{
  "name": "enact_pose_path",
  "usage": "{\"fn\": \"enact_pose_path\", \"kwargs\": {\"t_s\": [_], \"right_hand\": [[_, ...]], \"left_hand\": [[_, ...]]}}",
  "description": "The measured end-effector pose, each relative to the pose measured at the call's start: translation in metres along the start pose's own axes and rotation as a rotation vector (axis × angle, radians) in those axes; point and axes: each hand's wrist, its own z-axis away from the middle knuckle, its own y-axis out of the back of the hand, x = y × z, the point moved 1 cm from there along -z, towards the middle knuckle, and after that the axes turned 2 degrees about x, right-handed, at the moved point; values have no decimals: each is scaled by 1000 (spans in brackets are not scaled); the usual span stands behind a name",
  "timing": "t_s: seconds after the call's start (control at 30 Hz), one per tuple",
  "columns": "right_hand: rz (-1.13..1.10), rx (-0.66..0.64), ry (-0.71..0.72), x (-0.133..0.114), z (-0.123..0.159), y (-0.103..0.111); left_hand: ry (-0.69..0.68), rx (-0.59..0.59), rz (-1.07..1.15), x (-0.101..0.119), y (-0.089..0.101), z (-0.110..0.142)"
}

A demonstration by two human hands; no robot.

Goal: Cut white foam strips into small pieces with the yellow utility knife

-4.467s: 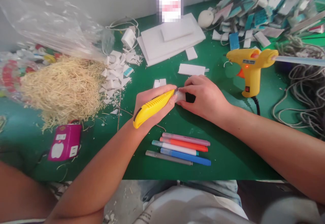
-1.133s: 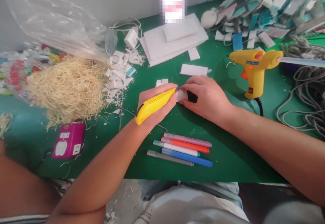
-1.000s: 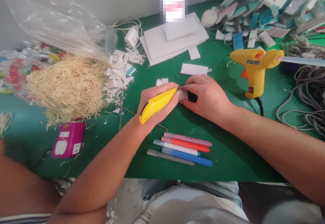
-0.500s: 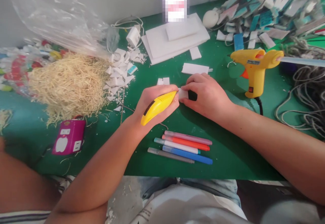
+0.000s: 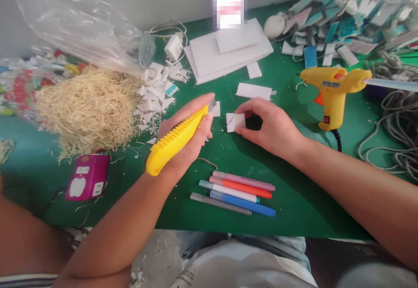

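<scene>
My left hand (image 5: 192, 135) is wrapped round a yellow utility knife (image 5: 178, 137), its short blade pointing away and to the right. Between the thumb and fingers of my right hand (image 5: 269, 122) is a small white foam board piece (image 5: 234, 122), with a dark line near its upper left corner. The blade is apart from this piece. Another small white piece (image 5: 216, 109) lies just beyond the knife tip, partly hidden by the left hand. A white strip (image 5: 254, 91) rests on the green table beyond my right hand.
Several markers (image 5: 241, 192) lie near the table's front edge. A yellow glue gun (image 5: 333, 92) stands at right beside tangled grey cord (image 5: 382, 135). White boards (image 5: 228, 57) are stacked at the back. Wood shavings (image 5: 88, 109), white scraps (image 5: 156, 92) and a magenta box (image 5: 87, 177) are at left.
My left hand has drawn the knife away to the left and turned it, baring the blade. The white piece in my right hand now shows more fully.
</scene>
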Motion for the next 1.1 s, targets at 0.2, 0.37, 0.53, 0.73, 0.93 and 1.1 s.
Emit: {"fn": "enact_pose_path", "kwargs": {"t_s": [0.2, 0.37, 0.53, 0.73, 0.93, 1.1], "right_hand": [[-274, -25, -84, -9, 0, 0], [-434, -63, -116, -10, -3, -2], [-511, -98, -142, -9, -4, -3], [-583, -149, -167, -9, -5, -6], [-635, -165, -195, -11, -7, -4], [-643, -126, -209, -13, -7, -5]], "left_hand": [[42, -2, 103, -13, -11, 1], [42, -57, 146, -16, -17, 0], [24, -36, 224, -12, -19, -1], [161, 12, 284, -9, -19, -3], [179, 49, 342, -9, -20, -2], [103, 82, 290, -6, -20, 1]]}}
